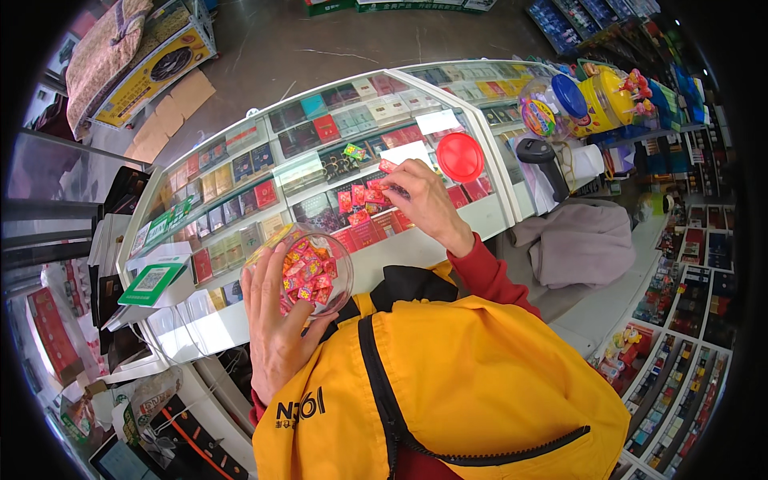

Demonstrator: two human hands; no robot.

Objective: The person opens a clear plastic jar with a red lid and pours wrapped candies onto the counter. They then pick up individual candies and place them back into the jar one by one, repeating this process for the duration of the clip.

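My left hand (278,326) wraps round the side of a clear round plastic jar (346,270), its thumb at the near rim. The jar's mouth faces up, and pink and orange wrapped candies (308,270) lie in it. Over the glass counter, my right hand (428,204) is closed in a pinch. Whatever lies between its fingertips is hidden. Right by those fingertips, several pink-red wrapped candies (358,197) lie in a loose group on the glass. A green-and-yellow wrapped candy (354,152) lies farther off. To the right of my right hand is a round red lid (460,158).
The glass display counter (472,112) holds rows of small boxes. On its right stand a black handheld scanner (544,164) and a blue-lidded jar (568,96). A green code stand (152,282) is on the left. A grey cloth (588,244) lies at right.
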